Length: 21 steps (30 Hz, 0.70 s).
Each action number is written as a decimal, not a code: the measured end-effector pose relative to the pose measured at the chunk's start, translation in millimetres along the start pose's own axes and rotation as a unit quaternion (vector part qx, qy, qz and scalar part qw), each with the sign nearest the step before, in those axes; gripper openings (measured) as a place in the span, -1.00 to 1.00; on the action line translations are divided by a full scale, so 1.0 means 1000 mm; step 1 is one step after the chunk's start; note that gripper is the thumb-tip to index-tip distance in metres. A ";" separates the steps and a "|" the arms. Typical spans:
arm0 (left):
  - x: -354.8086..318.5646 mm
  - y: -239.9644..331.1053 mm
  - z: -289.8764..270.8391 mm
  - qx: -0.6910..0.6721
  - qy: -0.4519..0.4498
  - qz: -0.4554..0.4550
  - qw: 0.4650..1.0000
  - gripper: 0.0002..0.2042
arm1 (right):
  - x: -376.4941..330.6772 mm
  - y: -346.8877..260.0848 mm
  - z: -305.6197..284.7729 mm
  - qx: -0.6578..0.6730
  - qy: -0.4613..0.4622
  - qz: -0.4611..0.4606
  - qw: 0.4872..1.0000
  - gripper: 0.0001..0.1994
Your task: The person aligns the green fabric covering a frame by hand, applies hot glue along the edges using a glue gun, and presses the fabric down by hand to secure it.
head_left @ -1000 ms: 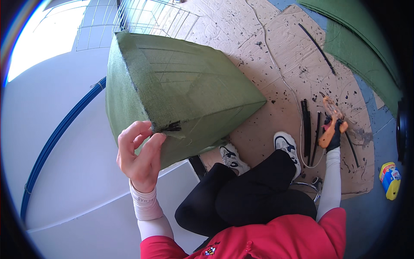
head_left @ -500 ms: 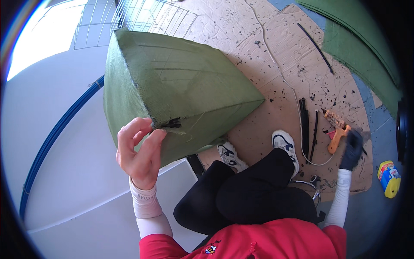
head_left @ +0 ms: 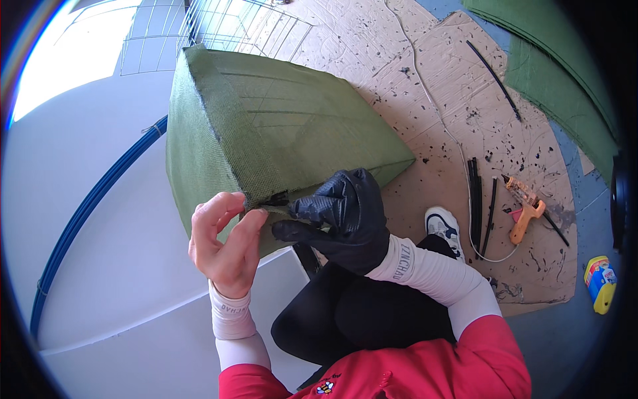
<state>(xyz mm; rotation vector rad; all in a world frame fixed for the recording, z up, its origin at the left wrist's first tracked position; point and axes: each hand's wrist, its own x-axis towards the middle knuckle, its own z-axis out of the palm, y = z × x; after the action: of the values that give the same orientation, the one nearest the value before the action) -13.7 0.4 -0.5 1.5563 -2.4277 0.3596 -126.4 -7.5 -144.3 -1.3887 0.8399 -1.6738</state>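
Note:
A large wedge-shaped form covered in green fabric (head_left: pixel 279 126) stands in front of me on the floor. My bare left hand (head_left: pixel 226 243) pinches its near corner, where a black smear of glue (head_left: pixel 276 198) shows on the seam. My right hand (head_left: pixel 345 219), in a black glove, grips the fabric edge at the same corner, fingertips almost touching the left thumb. My knees in black trousers sit just under both hands.
An orange glue gun (head_left: pixel 525 209) lies on the spattered cardboard (head_left: pixel 432 86) to the right, beside black glue sticks (head_left: pixel 475 193) and a white cord (head_left: pixel 438 113). More green fabric (head_left: pixel 558 73) lies far right, a yellow bottle (head_left: pixel 600 282) beyond. A wire grid (head_left: pixel 246 26) and blue tube (head_left: pixel 100 193) lie left.
My right hand left the glue gun on the cardboard and came across to the fabric corner beside my left hand. The left hand kept its pinch.

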 end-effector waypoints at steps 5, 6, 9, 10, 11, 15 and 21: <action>0.002 0.000 0.001 0.003 0.007 0.011 1.000 -0.75 | 0.004 -0.004 0.003 0.074 0.015 0.088 0.993 -0.67; 0.002 0.000 0.000 0.004 0.008 0.011 1.000 -0.75 | 0.006 -0.004 0.004 0.075 0.015 0.087 0.993 -0.67; 0.004 0.000 0.003 0.005 0.009 0.016 1.000 -0.75 | 0.011 -0.001 0.002 0.050 0.022 0.023 0.998 -0.69; 0.003 -0.001 0.002 0.008 0.006 0.020 1.000 -0.75 | 0.014 -0.001 0.001 0.034 0.017 -0.002 0.999 -0.70; 0.004 -0.002 0.001 0.011 0.003 0.023 1.000 -0.75 | 0.015 -0.001 0.000 0.018 0.013 -0.027 0.999 -0.70; 0.004 -0.001 0.003 0.012 0.001 0.021 1.000 -0.74 | 0.011 -0.003 0.002 0.121 -0.019 0.071 0.990 -0.71; 0.001 -0.001 0.001 0.016 0.009 0.016 1.000 -0.75 | -0.003 -0.004 0.012 0.105 0.020 0.082 0.991 -0.77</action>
<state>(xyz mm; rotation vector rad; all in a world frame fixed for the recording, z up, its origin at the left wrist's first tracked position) -13.4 -1.1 -1.5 1.5205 -2.4470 0.4182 -115.0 -3.0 -140.3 -1.1179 0.7547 -1.6166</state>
